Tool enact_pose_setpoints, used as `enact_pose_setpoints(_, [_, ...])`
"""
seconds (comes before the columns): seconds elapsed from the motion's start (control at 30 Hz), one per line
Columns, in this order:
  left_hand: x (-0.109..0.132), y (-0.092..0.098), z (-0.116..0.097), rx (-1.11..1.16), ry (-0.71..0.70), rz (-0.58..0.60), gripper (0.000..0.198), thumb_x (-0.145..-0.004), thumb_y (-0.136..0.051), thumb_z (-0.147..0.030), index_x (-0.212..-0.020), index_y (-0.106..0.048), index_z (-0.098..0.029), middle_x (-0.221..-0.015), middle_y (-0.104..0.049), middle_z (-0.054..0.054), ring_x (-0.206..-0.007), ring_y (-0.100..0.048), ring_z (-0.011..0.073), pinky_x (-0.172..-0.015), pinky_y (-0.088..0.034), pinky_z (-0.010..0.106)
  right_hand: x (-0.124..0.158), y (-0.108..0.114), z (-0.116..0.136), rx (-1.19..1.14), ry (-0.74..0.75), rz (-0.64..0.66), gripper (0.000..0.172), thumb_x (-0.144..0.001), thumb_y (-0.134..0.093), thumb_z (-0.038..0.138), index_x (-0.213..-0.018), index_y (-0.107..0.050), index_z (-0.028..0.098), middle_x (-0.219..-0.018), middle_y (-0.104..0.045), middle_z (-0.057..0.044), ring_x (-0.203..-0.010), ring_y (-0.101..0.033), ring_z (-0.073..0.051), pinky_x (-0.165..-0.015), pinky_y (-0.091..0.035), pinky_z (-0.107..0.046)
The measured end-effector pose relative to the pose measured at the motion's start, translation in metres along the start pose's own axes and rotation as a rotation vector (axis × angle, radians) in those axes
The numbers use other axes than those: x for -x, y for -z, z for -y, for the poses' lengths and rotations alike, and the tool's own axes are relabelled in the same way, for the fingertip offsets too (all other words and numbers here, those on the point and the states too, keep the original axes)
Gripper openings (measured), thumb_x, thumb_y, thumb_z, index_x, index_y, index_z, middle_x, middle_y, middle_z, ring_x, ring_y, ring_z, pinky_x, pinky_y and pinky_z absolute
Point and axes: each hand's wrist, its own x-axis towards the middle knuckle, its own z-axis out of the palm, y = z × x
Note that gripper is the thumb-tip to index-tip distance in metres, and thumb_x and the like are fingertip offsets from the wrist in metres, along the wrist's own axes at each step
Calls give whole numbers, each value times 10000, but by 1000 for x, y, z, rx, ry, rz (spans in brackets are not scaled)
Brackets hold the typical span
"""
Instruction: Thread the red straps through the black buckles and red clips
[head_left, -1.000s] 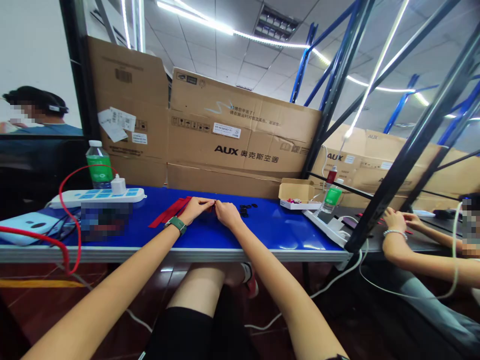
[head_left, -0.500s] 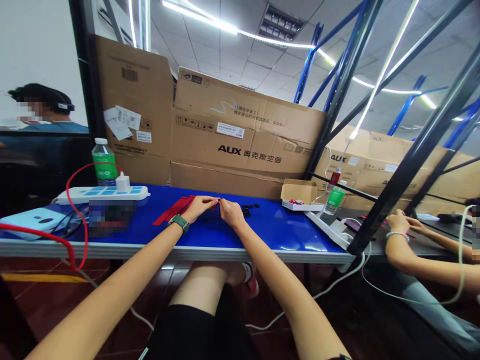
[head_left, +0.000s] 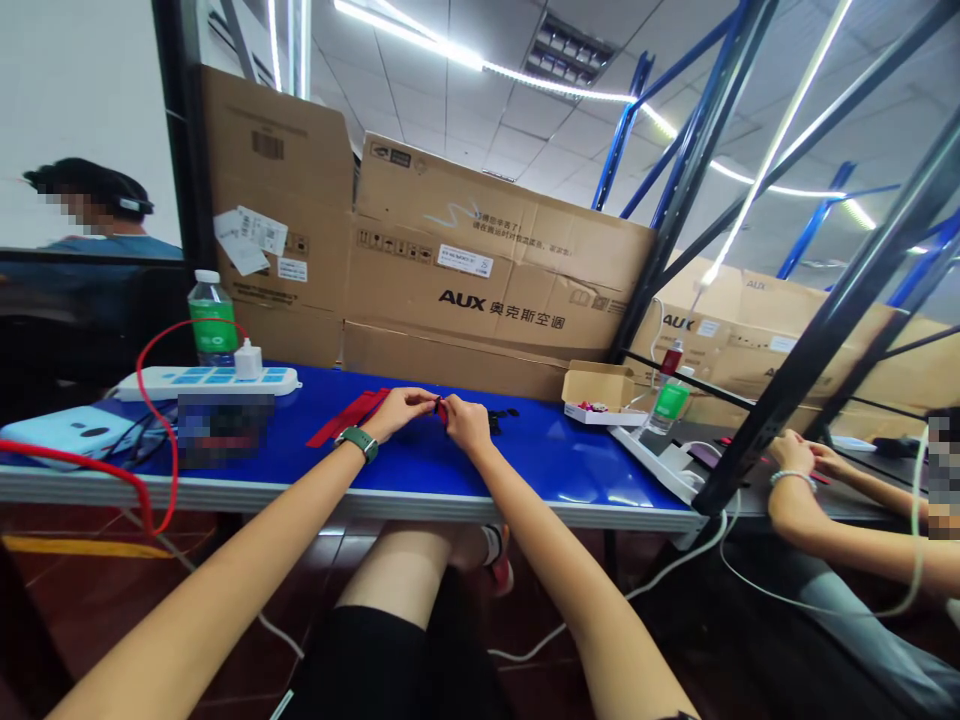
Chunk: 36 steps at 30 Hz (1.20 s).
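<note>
My left hand (head_left: 401, 412), with a green-strapped watch on its wrist, is closed in a pinch over the blue table. Close beside it, my right hand (head_left: 465, 424) is closed too. Between their fingertips is a small dark-and-red piece (head_left: 441, 405), too small to make out fully; both hands grip it. Flat red strips (head_left: 345, 418) lie on the table just left of my left hand. Several small black pieces (head_left: 504, 415) lie to the right of my right hand, partly hidden behind it.
A power strip (head_left: 217, 382), a bottle (head_left: 213, 318), a light-blue device (head_left: 67, 436) and a red cable stand left. An open small box (head_left: 600, 408) sits at the right, near another power strip (head_left: 660, 465). Cardboard (head_left: 495, 270) walls the back. A co-worker's hands (head_left: 799, 455) work farther right.
The camera view has shifted slightly. My right hand has turned a little, and more of the dark-and-red piece shows between the fingers. Both hands keep their pinch.
</note>
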Motion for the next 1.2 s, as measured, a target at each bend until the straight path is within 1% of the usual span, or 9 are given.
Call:
enact_pose_setpoints(0.1, [-3, 1, 1, -93, -47, -44, 397, -620, -837, -501, -781, -749, -149, -822, -761, 93, -778, -682, 233, -804, -540, 372, 0, 0, -1, -63, 39, 60, 345, -1062, -359, 348, -1048, -673, 206, -917, -753, -79, -827, -683, -183, -705, -349, -231])
enact_pose_setpoints(0.2, [-3, 0, -2, -170, -86, -72, 277, -677, -766, -429, -742, -721, -163, -780, -744, 78, -758, -675, 232, -792, -535, 362, -1, -5, -4, -221, 64, 85, 339, -1060, -362, 333, -1019, -674, 207, -884, -740, -56, -808, -665, -170, -732, -366, -225])
enact_pose_setpoints(0.37, [2, -5, -10, -403, -197, -105, 121, -796, -610, -295, -782, -663, -187, -757, -702, 41, -721, -639, 204, -739, -496, 318, -10, -20, -11, -736, -27, 63, 482, -1034, -353, 499, -860, -672, 182, -750, -683, -13, -693, -590, -142, -681, -407, -218])
enact_pose_setpoints(0.47, [3, -6, -11, -486, -242, -79, 98, -831, -549, -238, -820, -638, -200, -784, -693, 34, -744, -632, 202, -747, -479, 309, -13, -26, -14, -1050, -119, 104, 489, -888, -551, 633, -801, -664, 165, -692, -652, 1, -635, -553, -130, -628, -420, -222])
enact_pose_setpoints(0.63, [1, -5, -7, -459, -234, -85, 93, -877, -505, -244, -878, -594, -218, -832, -681, 37, -811, -645, 208, -764, -472, 301, -11, -24, -13, -1416, -263, 203, 463, -670, -790, 573, -814, -666, 151, -686, -663, -2, -598, -578, -123, -626, -480, -244])
enact_pose_setpoints(0.83, [1, -3, -10, -427, -275, -96, 117, -885, -551, -293, -919, -623, -207, -937, -679, 55, -864, -643, 214, -831, -493, 333, -8, -20, -16, -1507, -326, 235, 526, -644, -836, 475, -1056, -690, 182, -914, -738, -40, -746, -673, -148, -690, -525, -260])
enact_pose_setpoints(0.97, [-1, -3, -5, -401, -248, -125, 209, -880, -588, -372, -961, -650, -189, -1007, -680, 76, -909, -640, 217, -868, -512, 357, -8, -19, -16, -1509, -297, 272, 514, -631, -840, 437, -1053, -685, 187, -937, -728, -31, -767, -679, -150, -693, -531, -262])
enact_pose_setpoints(1.1, [-4, -7, 8, -214, -79, -34, 418, -795, -704, -493, -1059, -652, -173, -1034, -720, 98, -969, -678, 242, -856, -545, 368, -8, -17, -15, -1504, -322, 210, 495, -608, -841, 445, -991, -661, 190, -913, -688, -15, -788, -646, -151, -685, -541, -261])
enact_pose_setpoints(1.2, [-4, -7, 12, -125, -7, 72, 511, -666, -813, -529, -998, -700, -157, -1008, -756, 114, -941, -706, 264, -889, -554, 403, -9, -18, -16, -1452, -353, 172, 482, -635, -809, 503, -963, -648, 188, -885, -664, -11, -789, -621, -151, -677, -537, -254])
